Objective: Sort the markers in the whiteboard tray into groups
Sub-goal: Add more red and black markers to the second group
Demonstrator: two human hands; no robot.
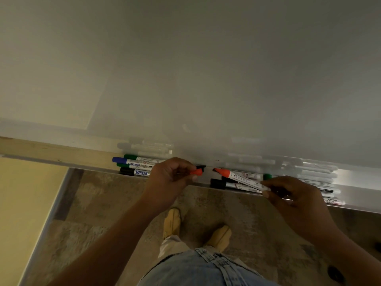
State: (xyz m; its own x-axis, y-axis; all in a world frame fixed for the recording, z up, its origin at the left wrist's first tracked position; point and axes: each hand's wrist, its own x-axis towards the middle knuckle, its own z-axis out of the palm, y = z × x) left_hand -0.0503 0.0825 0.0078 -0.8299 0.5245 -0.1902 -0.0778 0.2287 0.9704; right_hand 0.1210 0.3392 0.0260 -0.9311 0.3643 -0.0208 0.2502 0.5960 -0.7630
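Observation:
The metal whiteboard tray (358, 182) runs across the view below the whiteboard. At its left lie a green marker (142, 158), a blue marker (132, 161), another green one and a black marker (134, 172), side by side. My left hand (171, 176) is shut on an orange-tipped marker (196, 171) just above the tray. My right hand (288, 195) grips the white barrel of an uncapped orange marker (241, 178), its tip pointing left toward the other one. Under it lies a black-capped marker (218, 183), and several white-barrelled markers (321, 178) are heaped further right.
The whiteboard (206, 69) fills the upper view and mirrors the markers faintly. A wooden strip (51, 151) borders the board at the left, over a yellow wall (20, 203). Below are mottled floor, my two tan shoes (173, 221) and denim.

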